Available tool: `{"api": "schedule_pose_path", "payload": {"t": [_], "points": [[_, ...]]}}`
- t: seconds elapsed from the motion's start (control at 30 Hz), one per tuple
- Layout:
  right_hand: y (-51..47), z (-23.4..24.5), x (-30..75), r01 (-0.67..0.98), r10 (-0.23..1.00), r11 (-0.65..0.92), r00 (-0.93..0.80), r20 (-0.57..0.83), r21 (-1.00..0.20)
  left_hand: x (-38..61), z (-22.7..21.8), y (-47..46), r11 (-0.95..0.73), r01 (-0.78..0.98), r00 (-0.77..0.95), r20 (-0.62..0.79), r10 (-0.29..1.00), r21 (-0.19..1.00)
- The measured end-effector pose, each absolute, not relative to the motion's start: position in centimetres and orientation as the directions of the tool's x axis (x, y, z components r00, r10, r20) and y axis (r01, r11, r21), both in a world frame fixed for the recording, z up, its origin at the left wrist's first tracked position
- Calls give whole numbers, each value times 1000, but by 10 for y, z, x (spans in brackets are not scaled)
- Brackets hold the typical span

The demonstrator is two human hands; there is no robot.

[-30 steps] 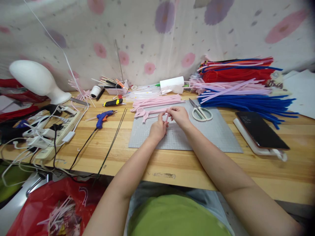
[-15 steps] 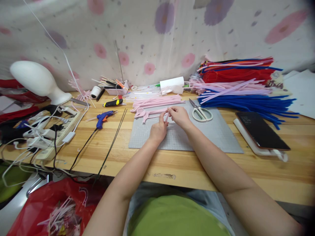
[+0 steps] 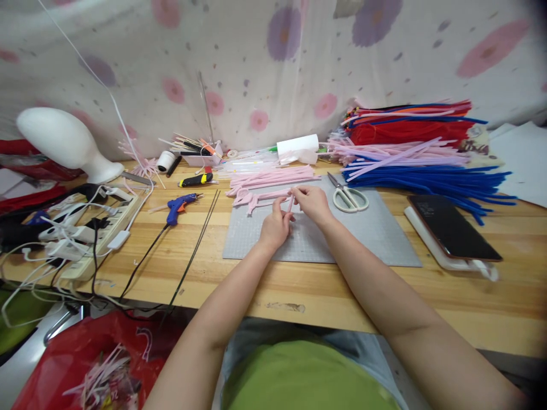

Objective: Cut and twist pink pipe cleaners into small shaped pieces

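Over the grey cutting mat (image 3: 307, 245), my left hand (image 3: 276, 225) and my right hand (image 3: 310, 203) are close together, both closed on one pink pipe cleaner (image 3: 291, 203). The fingertips of each hand pinch it, partly covering it. Just left of the fingers lies a shaped pink pipe-cleaner piece (image 3: 245, 199). Behind the hands is a bundle of pink pipe cleaners (image 3: 273, 177). Scissors with pale handles (image 3: 351, 199) rest on the mat to the right of my right hand.
Blue pipe cleaners (image 3: 431, 181) and a phone (image 3: 455, 228) on a white block lie to the right. At left are a blue glue gun (image 3: 176, 208), dark wires (image 3: 196, 245), a yellow cutter (image 3: 195, 180) and a power strip (image 3: 105, 239). A foam head (image 3: 64, 139) stands behind.
The fingers of my left hand have shifted slightly on the pink pipe cleaner, opening a little. My right hand keeps its pinch. The camera view has moved very slightly.
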State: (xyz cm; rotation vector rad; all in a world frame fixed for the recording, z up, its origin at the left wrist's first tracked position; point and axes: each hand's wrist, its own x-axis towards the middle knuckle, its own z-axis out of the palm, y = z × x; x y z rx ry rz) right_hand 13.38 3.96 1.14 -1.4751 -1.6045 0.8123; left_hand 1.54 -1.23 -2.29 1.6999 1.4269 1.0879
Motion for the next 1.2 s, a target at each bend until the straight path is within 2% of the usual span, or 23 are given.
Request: {"api": "schedule_pose_path", "payload": {"t": [0.07, 0.13, 0.23, 0.3, 0.4, 0.53, 0.73, 0.87, 0.93, 1.0, 1.03, 1.1, 1.2], "points": [[45, 10, 140, 309, 994, 4, -103, -29, -951, 12, -23, -9, -130, 206, 64, 119, 991, 970], [48, 8, 144, 141, 969, -103, -208, -131, -985, 9, -22, -7, -34, -6, 98, 34, 995, 999], [48, 3, 145, 10, 935, -140, -328, -135, -990, 7, -20, -5, 80, -151, 203, -49, 978, 985], [48, 1, 143, -44, 940, -105, -331, -85, -993, 7, -18, -5, 131, -166, 252, -86, 964, 977], [48, -3, 139, -81, 971, -85, -232, -64, -993, 7, -18, -6, 191, -144, 238, -153, 959, 971], [50, -4, 137, -130, 977, -170, -155, -149, -977, 7, -17, -4, 231, -129, 176, -207, 962, 965], [49, -2, 138, -286, 941, -315, -217, -259, -905, 6, -13, -7, 268, -136, 205, -238, 949, 954], [50, 5, 149, -223, 954, -295, -123, -273, -929, -3, -9, -6, 348, 10, 239, -340, 909, 937], [52, 7, 156, -136, 952, -302, -88, -292, -944, -13, -6, 0, 344, 141, 170, -365, 915, 928], [55, 6, 163, -12, 928, -355, -125, -351, -935, -22, -2, 8, 228, 273, 11, -240, 971, 935], [56, 4, 165, 68, 912, -379, -145, -385, -923, -26, 1, 13, 158, 394, -60, -147, 987, 905], [58, -1, 168, 239, 890, -387, -155, -429, -891, -28, 4, 21, 55, 675, -121, 37, 992, 735], [61, -9, 172, 463, 919, -300, -95, -383, -834, -22, 3, 30, -6, 912, -55, 137, 989, 410]]}}
